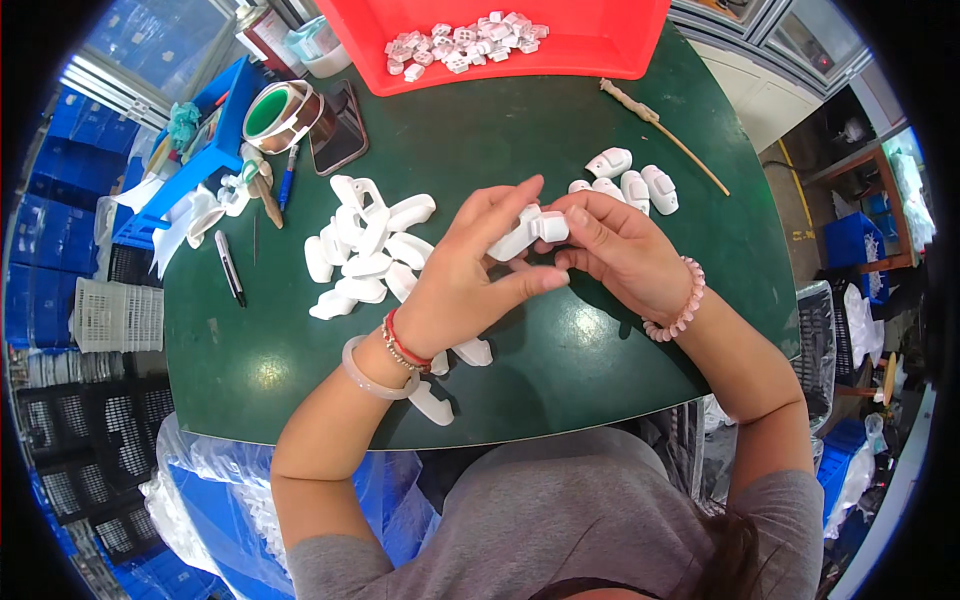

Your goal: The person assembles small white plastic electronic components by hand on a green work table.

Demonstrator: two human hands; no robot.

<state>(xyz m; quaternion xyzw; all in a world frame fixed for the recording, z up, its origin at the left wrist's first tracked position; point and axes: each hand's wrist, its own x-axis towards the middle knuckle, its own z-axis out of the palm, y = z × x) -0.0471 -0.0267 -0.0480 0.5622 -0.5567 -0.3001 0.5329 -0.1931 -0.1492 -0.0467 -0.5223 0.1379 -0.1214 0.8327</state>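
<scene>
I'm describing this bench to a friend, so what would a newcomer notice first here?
Most likely the bright red bin at the far edge of the green table, with small white pieces inside. Then, near the picture's middle, the white part in the right hand's grip, beside the left hand. Further left lies a loose heap of white parts.
</scene>
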